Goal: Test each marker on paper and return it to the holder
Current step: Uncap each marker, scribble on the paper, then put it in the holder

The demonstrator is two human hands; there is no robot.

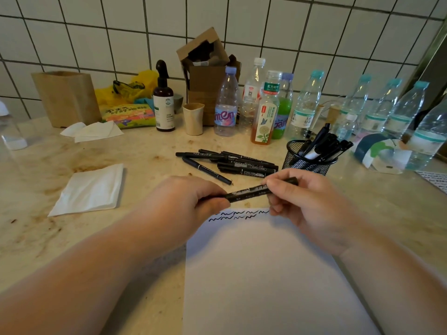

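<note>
The marker (251,191) ends are hidden inside both hands.

two bare forearms come in from the bottom corners, each ending in a bare hand: the left hand (183,201) and the right hand (307,204). no sleeve shows on either arm (both are uncovered right to the frame's edge). the fingers carry no rings, the wrists no watch or band. visible fingernails are short and unpainted.

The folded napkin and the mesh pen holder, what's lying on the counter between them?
In the head view, a loose pile of black markers lies between the napkin and holder.
</note>
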